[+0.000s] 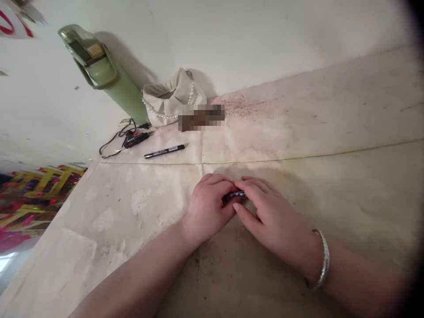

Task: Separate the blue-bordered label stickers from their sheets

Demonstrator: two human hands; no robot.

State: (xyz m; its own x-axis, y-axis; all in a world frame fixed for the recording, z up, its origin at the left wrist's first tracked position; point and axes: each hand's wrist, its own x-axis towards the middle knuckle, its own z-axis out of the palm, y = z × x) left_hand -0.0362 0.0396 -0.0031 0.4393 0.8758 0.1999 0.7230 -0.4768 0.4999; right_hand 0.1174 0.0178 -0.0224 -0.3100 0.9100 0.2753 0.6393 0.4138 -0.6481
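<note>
Left hand (207,207) and right hand (265,212), silver bangle (323,260) on wrist, meet on stained cream table cover (331,176), both pinching small blue-white patterned object (236,194) between fingertips, long axis left-right, equally near both.

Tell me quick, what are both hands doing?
Left hand: closed on a small blue-and-white object.
Right hand: pinching the same object.

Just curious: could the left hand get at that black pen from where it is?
Probably yes: bare table lies between the left hand and the pen, though both hands now pinch a small blue-and-white thing.
</note>
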